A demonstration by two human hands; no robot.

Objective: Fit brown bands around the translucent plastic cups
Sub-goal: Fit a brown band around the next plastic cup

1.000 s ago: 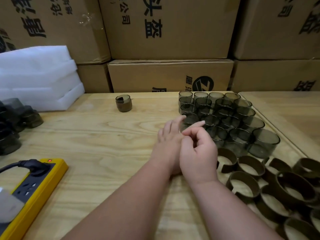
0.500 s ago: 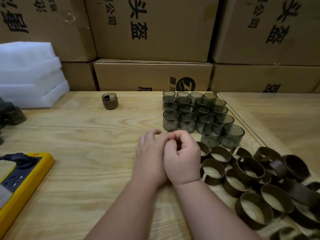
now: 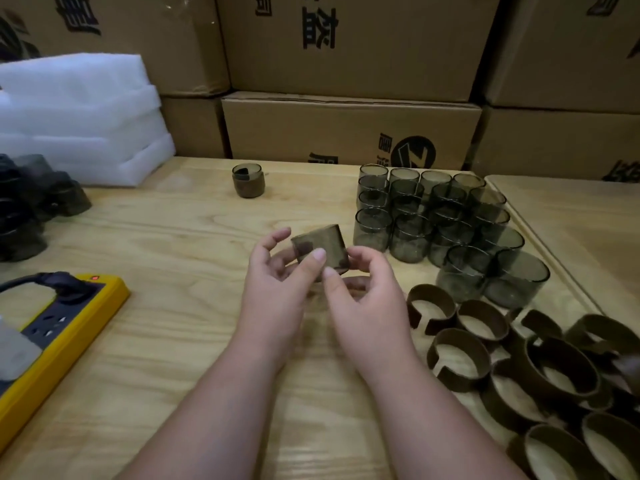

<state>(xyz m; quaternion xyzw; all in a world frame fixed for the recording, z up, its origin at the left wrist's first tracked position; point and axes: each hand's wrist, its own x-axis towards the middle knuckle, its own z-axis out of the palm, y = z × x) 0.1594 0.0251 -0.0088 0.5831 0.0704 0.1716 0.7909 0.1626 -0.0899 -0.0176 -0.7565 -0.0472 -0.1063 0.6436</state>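
A translucent cup (image 3: 320, 250) wrapped in a brown band is held above the middle of the wooden table (image 3: 145, 244), tilted on its side. It is gripped from the nine o'clock side by the left hand (image 3: 277, 289), whose thumb is pressed on the band while the curled fingers are hooked behind it. From the three o'clock side it is pinched by the right hand (image 3: 363, 292), thumb in front and fingers curled round the far edge. At about one o'clock from the hands, a block of bare translucent cups (image 3: 436, 223) is set upright in close rows, touching one another. At four o'clock, loose brown bands (image 3: 519, 362) are heaped on the table, several split open and overlapping. At eleven o'clock, well apart from the hands, one banded cup (image 3: 248, 180) is stood upright alone. A yellow power strip (image 3: 59, 327) with a black plug in it is laid at eight o'clock. White foam sheets (image 3: 79, 119) are stacked at ten o'clock, with dark cups (image 3: 31, 206) piled just in front of them. Cardboard boxes (image 3: 349, 64) are stacked along the far edge at twelve o'clock.
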